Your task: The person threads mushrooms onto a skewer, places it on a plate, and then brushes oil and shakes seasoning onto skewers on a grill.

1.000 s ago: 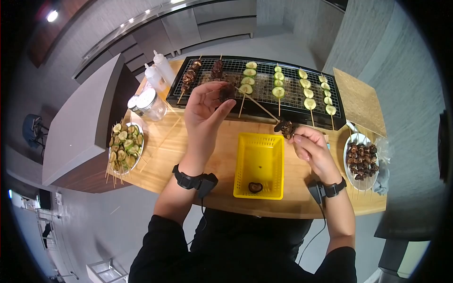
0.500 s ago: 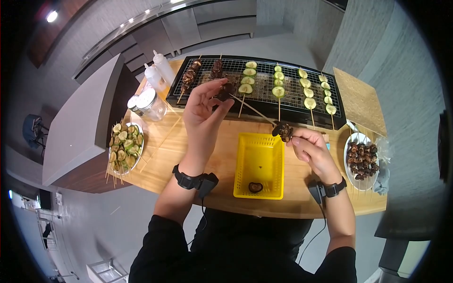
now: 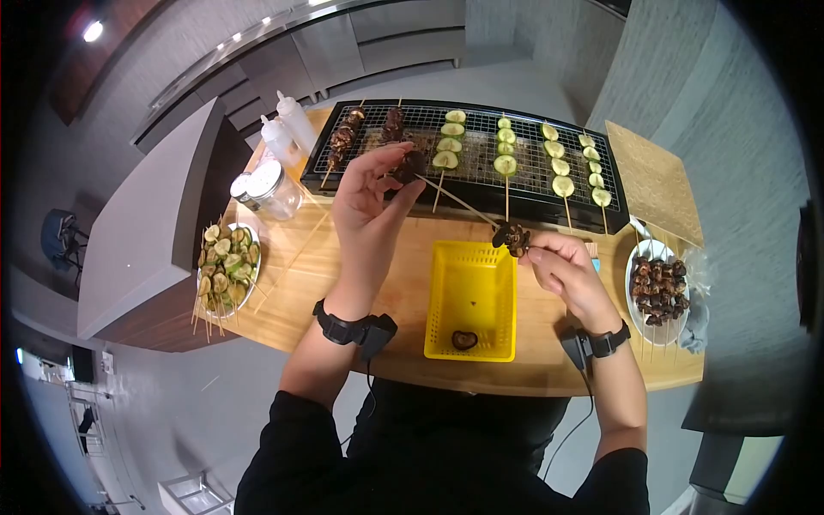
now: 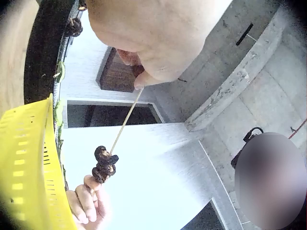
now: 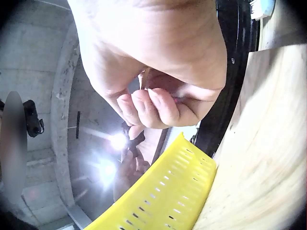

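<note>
My left hand [image 3: 374, 202] pinches a dark brown mushroom [image 3: 411, 166] between thumb and fingers, in front of the grill. Running from it down to the right is a thin wooden skewer [image 3: 457, 201], its tip at the mushroom. My right hand [image 3: 572, 276] grips the skewer's other end, its fingers curled round the stick in the right wrist view. Several dark mushroom pieces [image 4: 105, 164] are threaded close to the right fingertips. Below the hands stands a yellow plastic basket [image 3: 437, 292], with one mushroom [image 3: 464, 341] lying near its front end.
Behind the hands, a black grill [image 3: 536, 215] carries zucchini and dark skewers. Left are a plate of zucchini skewers [image 3: 227, 266], glass jars [image 3: 279, 196] and squeeze bottles [image 3: 296, 124]. Right stand a plate of dark skewers [image 3: 658, 292] and a tan board [image 3: 657, 180].
My right hand has shifted slightly left, and the skewer with its threaded pieces along with it. The skewer tip now meets the mushroom lower down. The left hand has hardly moved.
</note>
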{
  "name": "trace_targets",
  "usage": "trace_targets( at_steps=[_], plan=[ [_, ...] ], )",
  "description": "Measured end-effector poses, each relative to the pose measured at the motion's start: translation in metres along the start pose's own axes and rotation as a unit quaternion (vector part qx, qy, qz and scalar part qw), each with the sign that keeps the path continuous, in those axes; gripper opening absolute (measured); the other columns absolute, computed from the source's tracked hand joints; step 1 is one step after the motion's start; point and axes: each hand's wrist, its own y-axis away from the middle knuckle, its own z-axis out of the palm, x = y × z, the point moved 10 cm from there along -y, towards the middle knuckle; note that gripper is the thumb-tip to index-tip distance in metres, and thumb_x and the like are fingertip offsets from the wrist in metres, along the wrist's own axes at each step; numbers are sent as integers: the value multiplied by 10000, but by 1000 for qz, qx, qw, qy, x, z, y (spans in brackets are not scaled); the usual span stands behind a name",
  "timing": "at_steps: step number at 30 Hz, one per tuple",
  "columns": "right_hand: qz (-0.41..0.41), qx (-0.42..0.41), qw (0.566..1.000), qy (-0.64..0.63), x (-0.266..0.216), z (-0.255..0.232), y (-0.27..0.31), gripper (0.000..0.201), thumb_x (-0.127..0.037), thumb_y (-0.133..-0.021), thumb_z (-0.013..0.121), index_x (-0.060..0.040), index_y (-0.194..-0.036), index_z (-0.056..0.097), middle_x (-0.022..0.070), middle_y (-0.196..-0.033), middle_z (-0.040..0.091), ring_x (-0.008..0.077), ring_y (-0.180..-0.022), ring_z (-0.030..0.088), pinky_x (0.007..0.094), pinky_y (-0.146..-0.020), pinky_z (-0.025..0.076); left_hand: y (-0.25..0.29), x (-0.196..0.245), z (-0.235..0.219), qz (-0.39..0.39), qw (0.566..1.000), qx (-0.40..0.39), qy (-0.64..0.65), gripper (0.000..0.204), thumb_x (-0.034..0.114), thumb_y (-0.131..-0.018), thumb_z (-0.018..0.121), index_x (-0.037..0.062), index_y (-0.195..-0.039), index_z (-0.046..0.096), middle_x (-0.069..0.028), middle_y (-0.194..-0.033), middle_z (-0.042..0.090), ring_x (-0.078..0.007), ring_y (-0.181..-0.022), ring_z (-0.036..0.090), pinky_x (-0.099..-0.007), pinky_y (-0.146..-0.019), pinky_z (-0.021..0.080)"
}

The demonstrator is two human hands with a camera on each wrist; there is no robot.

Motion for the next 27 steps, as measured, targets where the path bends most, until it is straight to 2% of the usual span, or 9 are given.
trace_targets(
  at_steps=[10, 13, 22, 27],
  plan=[
    [5, 7, 1000, 8, -1, 1, 0, 158, -107, -1023, 604, -11, -1029, 729, -79, -656, 510, -3, -523, 358, 197, -485, 244, 2, 1, 0, 31, 998, -8, -58, 451, -182, -865, 681, 14, -1262, 598, -118, -1350, 617, -181, -1215, 602, -293, -996, 498],
    [4, 5, 1000, 9, 1, 1, -1, 160, -111, -1025, 603, -11, -1027, 728, -79, -653, 506, -3, -523, 357, 199, -486, 245, 2, 7, 5, 66, 996, -19, -59, 459, -163, -850, 712, 43, -1249, 620, -94, -1327, 646, -153, -1200, 615, -249, -924, 462],
    [4, 2, 1000, 5, -1, 3, 1, 161, -116, -1028, 603, -14, -1023, 727, -78, -654, 503, -1, -524, 360, 200, -486, 245, 3, 7, 16, 54, 997, -61, -5, 460, -154, -874, 689, 5, -1292, 583, -121, -1352, 620, -179, -1231, 598, -290, -1009, 477],
    [-3, -1, 1000, 3, -1, 2, 0, 157, -116, -1028, 603, -16, -1017, 724, -78, -656, 502, -1, -526, 359, 201, -488, 248, 0, 4, 9, -10, 997, -34, 62, 393, -95, -940, 627, 0, -1317, 570, -128, -1360, 613, -203, -1289, 556, -327, -1080, 446]
  ],
)
